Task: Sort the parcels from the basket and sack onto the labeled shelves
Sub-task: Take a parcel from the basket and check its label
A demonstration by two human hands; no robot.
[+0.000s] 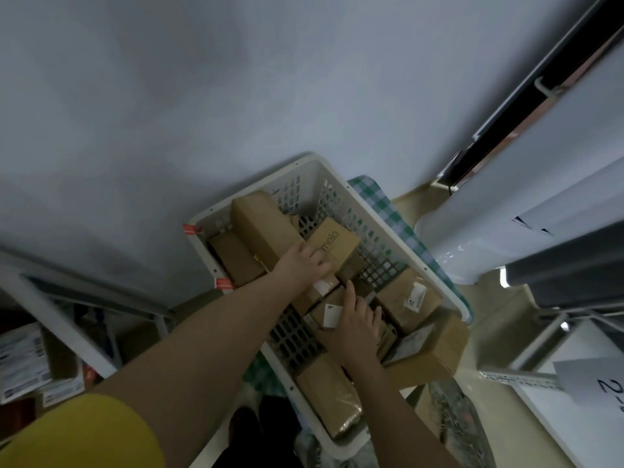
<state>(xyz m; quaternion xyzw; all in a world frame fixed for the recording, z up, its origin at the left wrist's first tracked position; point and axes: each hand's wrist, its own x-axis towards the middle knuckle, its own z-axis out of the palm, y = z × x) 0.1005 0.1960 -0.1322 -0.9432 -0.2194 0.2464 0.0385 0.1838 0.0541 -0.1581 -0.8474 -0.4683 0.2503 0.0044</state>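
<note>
Lower-left shelf [72, 327]: a white rack in the lower left of the frame, with printed packets lying on it; its label cannot be read from here.
Basket [314, 170]: white, perforated, in the middle of the frame, with brown cardboard parcels heaped inside at mixed angles.
Left hand [304, 261]: reaching in from the lower left, it lies palm down on the printed box [334, 243] near the basket's middle, fingers loosely bent over its near edge. Whether it really grips cannot be told.
Right hand [358, 320]: just right of centre, fingers spread flat on a small labelled box [326, 312], pressing and not curled round it.
Labelled parcel [407, 298]: right of the hands, its white sticker facing up, untouched.
Sack [381, 204]: probably the green checked cloth showing along the basket's right side.
Right shelves [597, 393]: at the lower right edge, a paper tag starting with "2".
Doing it well: I would take one parcel at a time. Steady the neighbours with the flat hand, lift the top box clear, turn its sticker up and read it before choosing a shelf.
Risk: the leaning boxes may slide once one is pulled out.
</note>
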